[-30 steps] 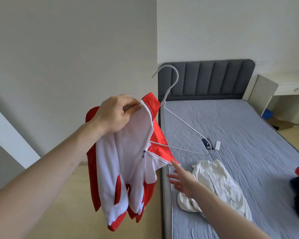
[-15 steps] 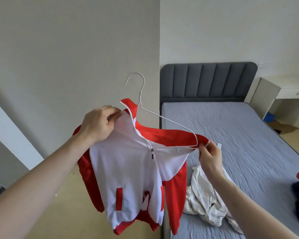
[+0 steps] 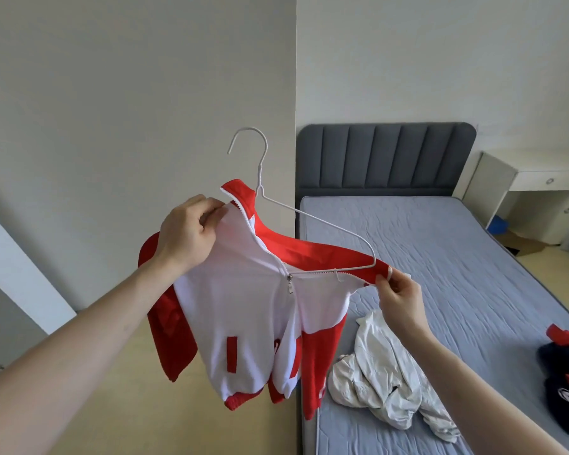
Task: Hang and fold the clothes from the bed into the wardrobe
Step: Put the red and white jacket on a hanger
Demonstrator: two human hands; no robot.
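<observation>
While held up beside the grey quilted bed [image 3: 440, 257], the soft red-and-white zip jacket [image 3: 243, 307] is being seated on a thin white wire hanger [image 3: 309, 218].
Limp, light cloth — likely to slide; the collar is gripped by the left hand [image 3: 188, 234], the open right front edge is pinched by the right hand [image 3: 398, 297] — shoulder seams judged the best hold.

Both hands [image 3: 191, 233] [image 3: 399, 298] raised, fingers pinched

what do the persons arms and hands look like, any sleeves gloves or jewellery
Both forearms are bare as far as the picture shows: no sleeve or cuff reaches into view. The left hand and the right hand wear no gloves, and no watch, bracelet or ring shows on the visible sides. The fingernails look short and unpainted.
</observation>
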